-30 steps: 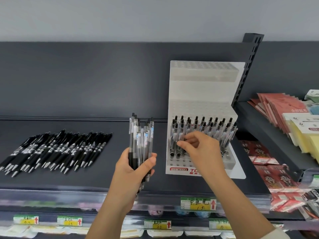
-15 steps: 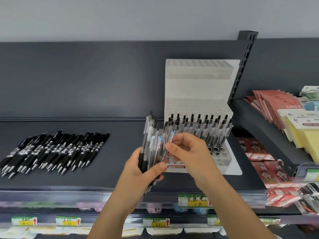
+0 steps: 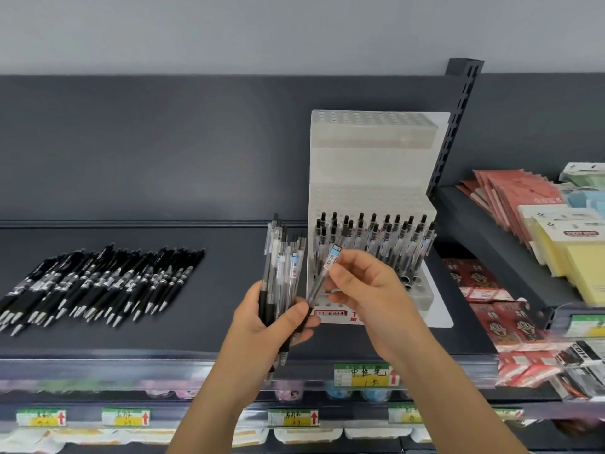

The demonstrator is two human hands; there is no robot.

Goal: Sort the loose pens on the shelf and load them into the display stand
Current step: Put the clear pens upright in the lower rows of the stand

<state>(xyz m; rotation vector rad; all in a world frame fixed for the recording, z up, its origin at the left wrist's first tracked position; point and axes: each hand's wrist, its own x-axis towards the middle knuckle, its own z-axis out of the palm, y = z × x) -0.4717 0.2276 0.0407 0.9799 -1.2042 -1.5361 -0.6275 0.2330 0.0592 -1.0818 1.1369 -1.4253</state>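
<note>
Below stand, tag, perhaps "1.5"

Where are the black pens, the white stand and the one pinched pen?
black pens point(image 3: 98, 283): head view, middle of the pile.
white stand point(image 3: 370, 136): head view, bare upper tier.
pinched pen point(image 3: 331, 259): head view, barcode label.

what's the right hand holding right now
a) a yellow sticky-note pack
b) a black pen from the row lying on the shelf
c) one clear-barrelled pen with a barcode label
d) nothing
c: the right hand pinches a single clear-barrelled pen with a barcode label, angled in front of the white perforated plastic display stand, while the left hand grips the bundle of clear pens.
</note>
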